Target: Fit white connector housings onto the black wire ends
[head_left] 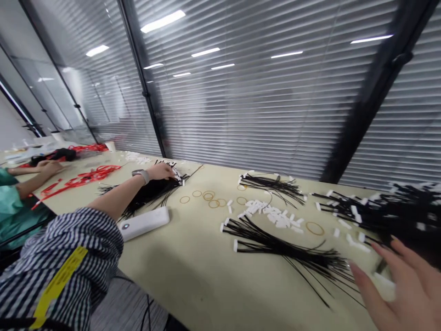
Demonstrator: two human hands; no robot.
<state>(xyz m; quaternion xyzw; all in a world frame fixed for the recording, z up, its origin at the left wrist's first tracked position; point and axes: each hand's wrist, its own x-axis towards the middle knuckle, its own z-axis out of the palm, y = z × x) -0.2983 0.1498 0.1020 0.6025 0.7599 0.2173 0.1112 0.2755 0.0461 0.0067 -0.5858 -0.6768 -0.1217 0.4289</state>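
My left hand (161, 172), with a watch on its wrist, reaches to the far left bundle of black cables (144, 192). Its fingers are bent and together at the white connectors (177, 174) on the bundle's end; what they grip is too small to make out. At the lower right, my right hand (403, 285) is open, thumb and fingers apart. It hovers beside the tail ends of the near bundle of black cables (285, 248) and close to a large heap of black cables (403, 216) with white ends.
A white power-bank-like block (146, 223) lies by my left forearm. Several rubber bands (208, 196), loose white connectors (272, 214) and another cable bundle (272, 184) lie mid-table. Red straps (86, 178) and a co-worker's hands (48, 168) are at the left. Blinds (258, 101) stand behind.
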